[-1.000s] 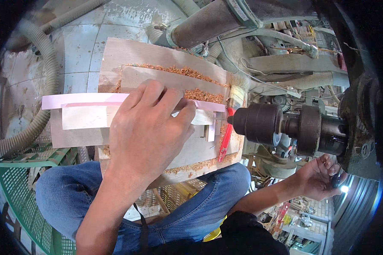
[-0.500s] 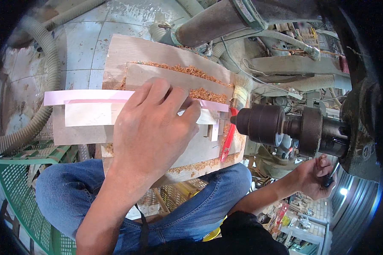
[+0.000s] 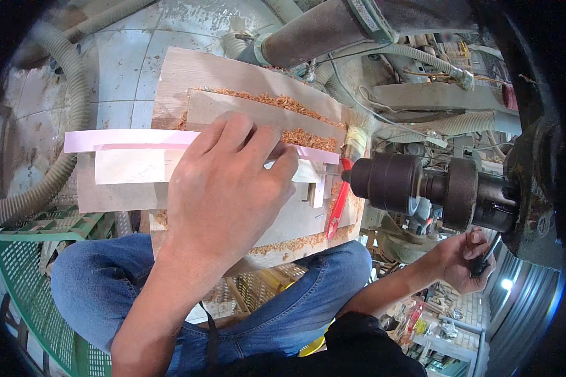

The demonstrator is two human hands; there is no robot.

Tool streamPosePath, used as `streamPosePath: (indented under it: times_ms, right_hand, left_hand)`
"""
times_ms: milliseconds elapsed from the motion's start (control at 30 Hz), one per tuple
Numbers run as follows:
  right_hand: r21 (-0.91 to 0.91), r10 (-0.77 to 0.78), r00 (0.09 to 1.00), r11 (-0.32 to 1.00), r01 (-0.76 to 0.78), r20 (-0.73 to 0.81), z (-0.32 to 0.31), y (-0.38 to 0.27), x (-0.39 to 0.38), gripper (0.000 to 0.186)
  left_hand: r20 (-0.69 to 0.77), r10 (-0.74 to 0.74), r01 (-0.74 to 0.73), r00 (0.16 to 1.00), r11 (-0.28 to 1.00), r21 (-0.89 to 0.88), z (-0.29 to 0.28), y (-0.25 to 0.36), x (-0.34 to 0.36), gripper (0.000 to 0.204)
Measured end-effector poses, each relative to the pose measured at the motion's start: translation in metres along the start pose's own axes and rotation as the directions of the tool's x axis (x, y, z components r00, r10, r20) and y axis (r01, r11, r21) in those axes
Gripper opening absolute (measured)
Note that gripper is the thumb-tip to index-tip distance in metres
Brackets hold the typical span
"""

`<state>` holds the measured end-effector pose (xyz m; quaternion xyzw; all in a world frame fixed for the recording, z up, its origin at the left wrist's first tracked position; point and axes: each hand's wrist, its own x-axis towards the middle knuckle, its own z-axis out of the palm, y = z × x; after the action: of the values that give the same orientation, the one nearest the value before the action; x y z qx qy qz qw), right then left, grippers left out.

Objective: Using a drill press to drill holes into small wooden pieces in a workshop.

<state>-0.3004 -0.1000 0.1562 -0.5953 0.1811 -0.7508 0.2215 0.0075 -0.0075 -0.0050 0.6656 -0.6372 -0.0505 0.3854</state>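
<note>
A pink strip (image 3: 85, 142) lies along a pale wooden block (image 3: 129, 167) on a board (image 3: 188, 60) strewn with shavings. My left hand (image 3: 223, 195) is closed over both pieces, fingertips curled around their far side. Near the block's right end, a thin bit projects from a black drill chuck (image 3: 383, 181); whether it enters the wood I cannot tell. A red bar (image 3: 336, 210) lies crosswise below the chuck. At lower right, my right hand (image 3: 465, 261) grips a metal lever with a black handle (image 3: 481, 267) on the machine.
Ribbed hoses (image 3: 75, 88) run across the tiled floor (image 3: 119, 63). A large duct (image 3: 311, 38) and machinery stand behind the board. A green plastic crate (image 3: 19, 276) is at lower left, beside my jeans-clad legs. The machine's dark housing (image 3: 528, 188) fills the right side.
My right hand has swung slightly to the left with the lever handle. My left hand stays on the workpiece; the whole view of board and machine has shifted a little.
</note>
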Motion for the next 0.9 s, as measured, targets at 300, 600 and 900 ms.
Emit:
streamPosePath:
  times_ms: [300,600,900]
  right_hand:
    - [-0.038,-0.027,0.999,0.999,0.026,-0.046,0.001,0.003,0.0,0.021]
    - [-0.064,-0.101,0.968,0.994,0.088,-0.231,0.009,0.006,-0.002,0.018]
    - [0.488,0.207,0.891,0.775,-0.402,0.404,0.009,0.003,-0.006,0.076]
  left_hand:
    - [0.009,-0.004,0.004,1.0,1.0,-0.011,0.003,0.001,0.001,0.035]
    - [-0.002,-0.002,0.002,1.0,1.0,0.001,0.002,-0.001,-0.001,0.034]
    - [-0.071,0.011,-0.012,0.997,1.0,-0.024,-0.008,0.002,0.002,0.021]
